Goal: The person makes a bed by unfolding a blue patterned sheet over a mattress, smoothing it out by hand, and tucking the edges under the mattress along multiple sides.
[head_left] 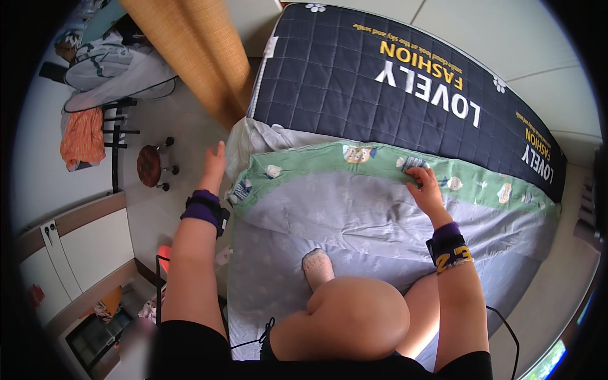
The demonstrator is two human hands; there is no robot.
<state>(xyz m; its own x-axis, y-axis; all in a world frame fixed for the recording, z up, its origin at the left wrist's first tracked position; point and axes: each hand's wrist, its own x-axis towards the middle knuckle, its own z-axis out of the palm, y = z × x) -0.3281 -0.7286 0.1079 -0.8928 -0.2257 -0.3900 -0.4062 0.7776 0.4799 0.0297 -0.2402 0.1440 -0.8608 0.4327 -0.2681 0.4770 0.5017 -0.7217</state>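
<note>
A green patterned bed sheet [329,154] runs across the bed, with its pale grey-lavender side [329,199] turned up in loose folds nearer me. My right hand [427,191] rests on the green band, fingers bent onto the cloth, with a gap between thumb and forefinger. At the left edge of the bed, my left hand [215,163] is beside the sheet's bunched whitish corner [247,142]. A finger points away from me there; the other fingers are partly hidden, and I see nothing held. Beyond the sheet lies a dark quilted mattress [316,82] with printed lettering.
My bent knee [361,316] and socked foot [316,266] are on the bed. Left of it are a yellow curtain [196,50], a round brown stool [150,166] and a rack with orange cloth [82,139]. A pale wall [506,38] borders the far side.
</note>
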